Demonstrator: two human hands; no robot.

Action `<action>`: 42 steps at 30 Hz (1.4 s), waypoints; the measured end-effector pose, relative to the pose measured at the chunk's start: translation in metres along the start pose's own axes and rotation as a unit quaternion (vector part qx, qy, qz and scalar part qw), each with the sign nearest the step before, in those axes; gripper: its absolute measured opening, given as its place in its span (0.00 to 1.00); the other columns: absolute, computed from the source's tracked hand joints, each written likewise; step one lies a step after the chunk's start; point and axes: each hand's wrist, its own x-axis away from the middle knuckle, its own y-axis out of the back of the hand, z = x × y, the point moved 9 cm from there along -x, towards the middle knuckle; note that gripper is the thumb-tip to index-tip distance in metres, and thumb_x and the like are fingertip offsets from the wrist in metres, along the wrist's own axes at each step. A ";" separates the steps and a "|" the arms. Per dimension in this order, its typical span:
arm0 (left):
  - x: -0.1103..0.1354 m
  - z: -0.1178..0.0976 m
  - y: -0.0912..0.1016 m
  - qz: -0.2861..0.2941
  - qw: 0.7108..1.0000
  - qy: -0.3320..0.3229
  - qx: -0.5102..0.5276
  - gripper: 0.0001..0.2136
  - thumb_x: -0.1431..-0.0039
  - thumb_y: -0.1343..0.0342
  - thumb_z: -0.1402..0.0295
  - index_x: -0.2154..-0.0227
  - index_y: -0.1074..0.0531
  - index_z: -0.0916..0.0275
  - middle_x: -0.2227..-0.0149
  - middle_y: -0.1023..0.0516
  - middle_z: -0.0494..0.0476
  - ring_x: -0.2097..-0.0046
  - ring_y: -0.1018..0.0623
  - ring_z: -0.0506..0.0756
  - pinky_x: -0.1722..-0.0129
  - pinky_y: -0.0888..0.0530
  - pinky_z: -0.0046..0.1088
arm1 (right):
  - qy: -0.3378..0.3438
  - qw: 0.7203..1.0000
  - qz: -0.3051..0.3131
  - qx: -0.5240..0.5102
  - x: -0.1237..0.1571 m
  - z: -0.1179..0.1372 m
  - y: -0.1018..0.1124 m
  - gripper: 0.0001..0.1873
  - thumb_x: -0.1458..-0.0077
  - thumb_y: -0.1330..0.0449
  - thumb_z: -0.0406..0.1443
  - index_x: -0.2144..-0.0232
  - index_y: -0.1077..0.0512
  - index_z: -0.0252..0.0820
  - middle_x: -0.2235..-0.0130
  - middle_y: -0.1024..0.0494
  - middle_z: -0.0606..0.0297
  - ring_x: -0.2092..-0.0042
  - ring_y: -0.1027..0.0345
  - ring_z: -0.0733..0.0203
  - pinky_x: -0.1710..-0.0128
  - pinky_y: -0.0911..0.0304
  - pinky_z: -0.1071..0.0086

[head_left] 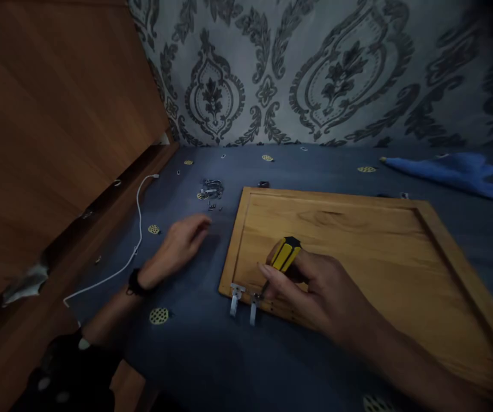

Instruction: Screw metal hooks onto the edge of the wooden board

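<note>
- screwdriver (287, 254) gripped snugly in right hand (321, 286), tilted, apparently to reach metal fitting (253, 311) at wooden panel's (349, 240) near-left edge
- left hand (178, 243) loosely curled near metal parts (212, 189); cannot tell if holding anything

A board (349, 229) lay on the sheet (203, 355), two hinges (235, 300) at its near left corner. Just right of them, the right hand (319, 286) held a screwdriver (286, 254). Left of the board was the left hand (181, 243); beyond it lay fittings (212, 189), and further left a cable (139, 214). Behind stood the wall (267, 68).
</note>
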 end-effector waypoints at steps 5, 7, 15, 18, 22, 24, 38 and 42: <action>-0.033 0.035 0.003 -0.032 0.997 0.035 -0.063 0.07 0.36 0.47 0.74 0.58 0.26 0.61 0.60 0.20 0.58 0.58 0.22 0.56 0.56 0.26 0.34 | -0.031 0.998 0.049 -0.007 -0.002 0.002 -0.005 0.17 0.32 0.45 0.43 0.73 0.32 0.44 0.76 0.24 0.64 0.75 0.29 0.61 0.76 0.35 0.68; -0.041 0.038 -0.003 -0.034 0.995 0.035 -0.084 0.07 0.36 0.47 0.74 0.58 0.26 0.62 0.58 0.20 0.59 0.56 0.22 0.58 0.54 0.27 0.34 | -0.036 0.998 0.051 -0.009 -0.003 0.004 -0.005 0.18 0.32 0.46 0.43 0.73 0.32 0.44 0.76 0.24 0.63 0.74 0.30 0.61 0.76 0.35 0.68; -0.048 0.045 -0.018 -0.035 0.987 0.044 -0.151 0.07 0.32 0.50 0.73 0.62 0.26 0.61 0.55 0.21 0.63 0.51 0.23 0.61 0.50 0.28 0.37 | -0.040 0.997 0.067 -0.016 -0.003 0.006 -0.007 0.17 0.32 0.47 0.43 0.73 0.33 0.44 0.75 0.24 0.63 0.73 0.30 0.60 0.74 0.37 0.67; -0.049 0.047 -0.017 -0.032 0.986 0.039 -0.159 0.07 0.33 0.50 0.74 0.63 0.26 0.62 0.56 0.21 0.62 0.53 0.23 0.61 0.51 0.28 0.36 | -0.047 0.996 0.071 -0.015 -0.003 0.004 -0.008 0.17 0.32 0.48 0.43 0.72 0.34 0.44 0.75 0.25 0.63 0.73 0.30 0.60 0.74 0.38 0.66; -0.052 0.052 -0.016 -0.033 0.986 0.035 -0.160 0.06 0.35 0.47 0.74 0.64 0.26 0.62 0.59 0.21 0.61 0.55 0.23 0.60 0.54 0.28 0.35 | -0.045 0.996 0.070 -0.018 -0.003 0.001 -0.009 0.17 0.33 0.48 0.45 0.72 0.36 0.44 0.75 0.26 0.64 0.73 0.31 0.60 0.73 0.39 0.66; -0.053 0.055 -0.016 -0.037 0.986 0.035 -0.160 0.05 0.36 0.46 0.74 0.62 0.26 0.62 0.60 0.21 0.60 0.56 0.22 0.60 0.54 0.28 0.34 | -0.046 0.996 0.071 -0.019 -0.003 -0.001 -0.010 0.17 0.34 0.48 0.45 0.72 0.36 0.44 0.75 0.26 0.64 0.73 0.31 0.60 0.73 0.40 0.67; -0.057 0.060 -0.016 -0.039 0.986 0.025 -0.162 0.07 0.38 0.47 0.73 0.62 0.24 0.61 0.59 0.20 0.60 0.57 0.23 0.59 0.57 0.29 0.33 | -0.040 0.997 0.067 -0.019 -0.005 0.002 -0.008 0.16 0.34 0.47 0.45 0.72 0.35 0.44 0.75 0.27 0.65 0.72 0.33 0.61 0.72 0.43 0.67; -0.061 0.066 -0.014 -0.025 0.988 0.028 -0.147 0.06 0.39 0.46 0.71 0.63 0.23 0.61 0.61 0.19 0.58 0.60 0.24 0.57 0.58 0.29 0.33 | -0.027 0.998 0.064 -0.010 -0.005 0.005 -0.007 0.15 0.33 0.46 0.43 0.71 0.33 0.42 0.74 0.26 0.65 0.72 0.34 0.62 0.71 0.43 0.68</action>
